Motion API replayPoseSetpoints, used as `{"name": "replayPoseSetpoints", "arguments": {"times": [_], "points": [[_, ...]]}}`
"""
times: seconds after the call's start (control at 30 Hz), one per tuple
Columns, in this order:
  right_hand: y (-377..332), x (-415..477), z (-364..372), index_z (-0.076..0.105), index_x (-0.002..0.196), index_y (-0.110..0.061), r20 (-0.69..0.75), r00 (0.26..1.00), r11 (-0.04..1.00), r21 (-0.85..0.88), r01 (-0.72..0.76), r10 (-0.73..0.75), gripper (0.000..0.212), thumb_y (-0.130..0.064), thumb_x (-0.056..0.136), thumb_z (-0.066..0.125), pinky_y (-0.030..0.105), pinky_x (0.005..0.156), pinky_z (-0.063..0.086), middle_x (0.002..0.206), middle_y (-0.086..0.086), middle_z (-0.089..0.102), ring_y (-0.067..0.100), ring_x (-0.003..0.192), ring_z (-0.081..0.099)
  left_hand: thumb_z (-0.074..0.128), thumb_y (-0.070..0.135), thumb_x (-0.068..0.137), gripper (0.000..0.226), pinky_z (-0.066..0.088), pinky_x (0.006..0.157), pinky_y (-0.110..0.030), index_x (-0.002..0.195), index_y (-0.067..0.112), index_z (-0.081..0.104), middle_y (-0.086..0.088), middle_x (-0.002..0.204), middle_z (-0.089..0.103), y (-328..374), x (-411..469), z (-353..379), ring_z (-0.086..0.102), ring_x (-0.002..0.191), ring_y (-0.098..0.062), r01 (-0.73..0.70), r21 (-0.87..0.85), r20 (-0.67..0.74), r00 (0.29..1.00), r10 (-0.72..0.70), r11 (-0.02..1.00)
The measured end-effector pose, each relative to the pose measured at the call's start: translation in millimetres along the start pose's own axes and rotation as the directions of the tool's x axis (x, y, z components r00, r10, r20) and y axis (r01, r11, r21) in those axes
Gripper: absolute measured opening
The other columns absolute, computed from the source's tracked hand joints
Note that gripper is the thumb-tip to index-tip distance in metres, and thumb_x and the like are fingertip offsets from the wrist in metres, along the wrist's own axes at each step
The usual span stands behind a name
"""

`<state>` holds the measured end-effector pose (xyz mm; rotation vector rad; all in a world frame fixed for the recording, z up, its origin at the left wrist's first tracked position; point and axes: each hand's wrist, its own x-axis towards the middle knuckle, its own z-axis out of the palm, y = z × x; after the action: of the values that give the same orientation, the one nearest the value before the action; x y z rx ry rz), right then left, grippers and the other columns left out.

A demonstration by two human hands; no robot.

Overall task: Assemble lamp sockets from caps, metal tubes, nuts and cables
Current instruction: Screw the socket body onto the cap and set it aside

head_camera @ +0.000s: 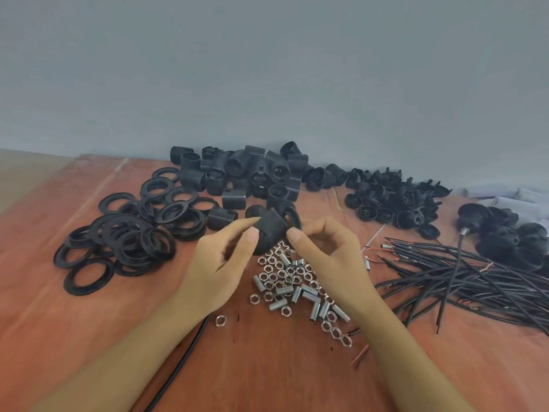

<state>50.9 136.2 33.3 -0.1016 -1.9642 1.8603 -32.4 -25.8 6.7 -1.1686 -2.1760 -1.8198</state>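
Left hand [219, 257] and right hand [323, 254] both pinch the socket [269, 230] above the nuts [263, 276]; tilted twisting may cross-thread its plastic halves.

Bare table [59, 337] left; cables [475, 281] right.

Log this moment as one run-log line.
left hand: grips black socket | right hand: pinches same socket | nuts, metal tubes: piled under hands | cables: right side
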Motion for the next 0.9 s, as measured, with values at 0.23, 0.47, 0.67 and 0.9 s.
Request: {"name": "replayPoseSetpoints", "arguments": {"times": [0.23, 0.47, 0.67, 0.9], "points": [[-0.2, 1.4, -36.7, 0.062, 0.114, -0.017, 0.196, 0.974, 0.992, -0.079, -0.101, 0.115, 0.057, -0.015, 0.061, 0.083, 0.046, 0.091, 0.055, 0.114, 0.002, 0.072, 0.023, 0.101, 0.070, 0.046, 0.046, 0.094, 0.035, 0.046, 0.060, -0.019, 0.120, 0.031, 0.065, 0.018, 0.089, 0.072, 1.1, -1.5, -2.9, 0.067, 0.073, -0.009, -0.028, 0.116, 0.212, 0.977, 0.002, 0.993], [-2.9, -1.3, -42.1, 0.063, 0.119, -0.019, 0.281, 0.957, 0.990, -0.139, -0.030, 0.069, 0.061, -0.003, 0.065, 0.088, 0.050, 0.093, 0.053, 0.117, 0.005, 0.071, 0.023, 0.111, 0.066, 0.044, 0.045, 0.094, 0.061, 0.030, 0.047, -0.010, 0.078, -0.013, 0.054, 0.007, 0.056, 0.040, 0.3, 0.3, -2.3, 0.034, 0.047, -0.001, 0.177, -0.197, 0.339, 0.935, -0.103, 0.964], [0.9, -3.2, -37.7, 0.069, 0.111, -0.029, 0.265, 0.963, 0.981, -0.193, -0.004, 0.056, 0.050, -0.022, 0.066, 0.088, 0.039, 0.076, 0.058, 0.107, -0.001, 0.074, 0.021, 0.089, 0.073, 0.046, 0.055, 0.093, 0.064, 0.031, 0.047, -0.014, 0.086, -0.007, 0.062, 0.008, 0.062, 0.046, -8.0, 1.5, -3.2, 0.037, 0.049, -0.005, 0.192, -0.235, 0.363, 0.927, -0.098, 0.953], [13.0, -2.4, -28.7, 0.070, 0.093, -0.033, 0.068, 0.996, 0.947, -0.320, -0.040, 0.065, 0.045, -0.070, 0.067, 0.071, 0.021, 0.053, 0.046, 0.066, 0.009, 0.067, 0.009, 0.053, 0.060, 0.050, 0.043, 0.095, 0.037, 0.045, 0.072, -0.006, 0.126, 0.027, 0.061, 0.021, 0.104, 0.069, -8.1, -1.1, -3.2, 0.065, 0.089, 0.003, 0.031, 0.021, 0.347, 0.937, -0.036, 0.999]]}}
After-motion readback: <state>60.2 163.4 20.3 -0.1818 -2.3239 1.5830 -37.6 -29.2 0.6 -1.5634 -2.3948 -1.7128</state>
